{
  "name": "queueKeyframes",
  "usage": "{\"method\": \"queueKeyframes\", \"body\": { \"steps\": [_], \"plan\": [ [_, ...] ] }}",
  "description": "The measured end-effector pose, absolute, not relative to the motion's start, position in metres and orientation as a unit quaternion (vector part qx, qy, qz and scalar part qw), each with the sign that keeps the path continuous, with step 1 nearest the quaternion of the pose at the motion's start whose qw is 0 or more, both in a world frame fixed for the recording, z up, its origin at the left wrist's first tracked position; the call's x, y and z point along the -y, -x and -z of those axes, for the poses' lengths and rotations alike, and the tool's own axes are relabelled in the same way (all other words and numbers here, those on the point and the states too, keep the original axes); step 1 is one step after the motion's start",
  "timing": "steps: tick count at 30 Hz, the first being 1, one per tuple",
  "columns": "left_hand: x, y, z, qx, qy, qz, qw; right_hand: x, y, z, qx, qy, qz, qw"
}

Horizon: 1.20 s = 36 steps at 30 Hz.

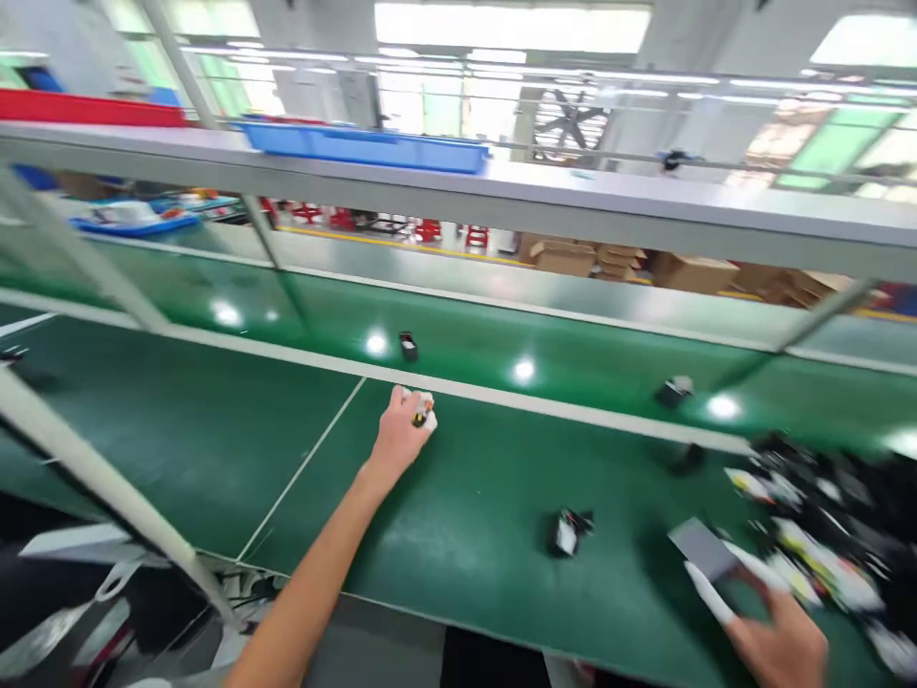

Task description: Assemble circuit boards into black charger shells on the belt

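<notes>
My left hand (407, 426) reaches to the far edge of the green mat, white covers on its fingertips. Its fingers are closed round a small piece (419, 418) with black, yellow and orange on it; its kind is not clear. At the lower right my right hand (770, 602), also with white fingertip covers, pinches a flat dark grey rectangular piece (705, 548) between thumb and finger. Between the hands lies a small black part with a white label (565, 533). Beside my right hand spreads a blurred heap of black, white and yellow parts (817, 535).
A green conveyor belt (465, 358) runs behind the pale rail, carrying a small black item (408, 346) and another dark item (673, 392). Overhead, a shelf (573, 196) holds a blue tray (365, 145). A slanting post (115, 478) stands at the left.
</notes>
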<state>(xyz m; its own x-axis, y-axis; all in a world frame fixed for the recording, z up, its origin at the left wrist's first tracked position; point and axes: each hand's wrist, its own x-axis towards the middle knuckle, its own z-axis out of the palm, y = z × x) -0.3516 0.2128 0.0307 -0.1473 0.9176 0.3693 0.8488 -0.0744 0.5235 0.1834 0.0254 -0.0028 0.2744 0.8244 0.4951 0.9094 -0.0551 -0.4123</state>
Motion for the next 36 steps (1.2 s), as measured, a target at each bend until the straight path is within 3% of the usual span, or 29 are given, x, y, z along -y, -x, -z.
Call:
{"method": "queueKeyframes", "body": {
  "steps": [2, 6, 11, 12, 16, 19, 26, 32, 36],
  "plan": [
    [-0.163, 0.300, -0.016, -0.650, -0.684, -0.323, 0.078, -0.015, -0.186, 0.011, 0.588, 0.685, 0.060, 0.425],
    [-0.108, 0.234, 0.002, -0.651, -0.692, -0.294, 0.107, -0.020, -0.188, 0.013, 0.605, 0.637, -0.028, 0.477],
    [-0.057, 0.180, -0.016, -0.648, -0.609, -0.452, 0.076, -0.006, -0.183, 0.008, 0.593, 0.603, -0.086, 0.527],
    [-0.041, 0.166, -0.024, -0.610, -0.623, -0.477, 0.112, 0.002, -0.178, 0.008, 0.594, 0.587, -0.111, 0.538],
    [0.024, 0.107, -0.044, -0.413, -0.687, -0.413, 0.433, 0.043, -0.151, 0.006, 0.582, 0.463, -0.302, 0.596],
    [0.045, 0.082, -0.040, -0.415, -0.588, -0.439, 0.538, 0.063, -0.136, 0.008, 0.550, 0.419, -0.368, 0.623],
    [0.022, 0.076, -0.016, -0.431, -0.458, -0.435, 0.644, 0.046, -0.157, 0.000, 0.579, 0.456, -0.352, 0.577],
    [-0.013, 0.042, -0.049, -0.422, -0.390, -0.443, 0.688, 0.004, -0.167, -0.053, 0.577, 0.472, -0.441, 0.500],
    [-0.011, 0.020, -0.067, -0.402, -0.329, -0.431, 0.738, 0.002, -0.171, -0.056, 0.536, 0.467, -0.499, 0.496]
  ]
}}
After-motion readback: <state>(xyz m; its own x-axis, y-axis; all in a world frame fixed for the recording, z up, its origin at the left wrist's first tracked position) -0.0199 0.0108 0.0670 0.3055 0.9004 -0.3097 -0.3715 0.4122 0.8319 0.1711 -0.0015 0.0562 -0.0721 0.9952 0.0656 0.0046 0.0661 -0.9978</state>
